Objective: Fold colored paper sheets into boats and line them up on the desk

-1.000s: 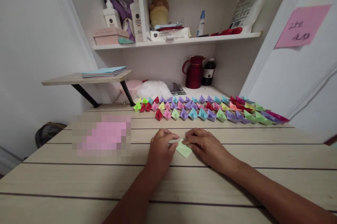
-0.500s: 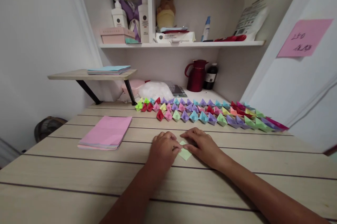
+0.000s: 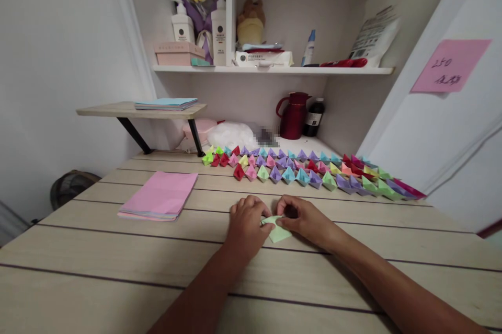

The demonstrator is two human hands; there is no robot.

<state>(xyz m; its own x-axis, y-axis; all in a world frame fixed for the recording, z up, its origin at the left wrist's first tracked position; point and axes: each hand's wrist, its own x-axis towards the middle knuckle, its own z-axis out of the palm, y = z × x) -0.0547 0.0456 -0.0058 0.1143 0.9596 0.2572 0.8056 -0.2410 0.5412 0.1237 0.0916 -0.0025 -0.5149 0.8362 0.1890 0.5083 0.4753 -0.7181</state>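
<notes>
A small folded piece of light green paper (image 3: 277, 231) lies on the wooden table (image 3: 117, 266) between my hands. My left hand (image 3: 247, 224) curls over its left edge, fingers bent and pinching it. My right hand (image 3: 304, 217) grips its upper right corner with fingers curled. Behind them stand rows of several small folded paper boats (image 3: 298, 169) in many colours.
A stack of pink paper sheets (image 3: 160, 196) lies to the left. A small raised shelf (image 3: 141, 110) holds blue sheets. A red jug (image 3: 294, 114), a dark bottle (image 3: 314, 112) and a white bag (image 3: 231, 135) stand at the back. A pink note (image 3: 449, 66) hangs on the right wall.
My right hand has curled and lifted the paper's upper corner. The camera has tilted slightly; the hands stay in the same spot on the table.
</notes>
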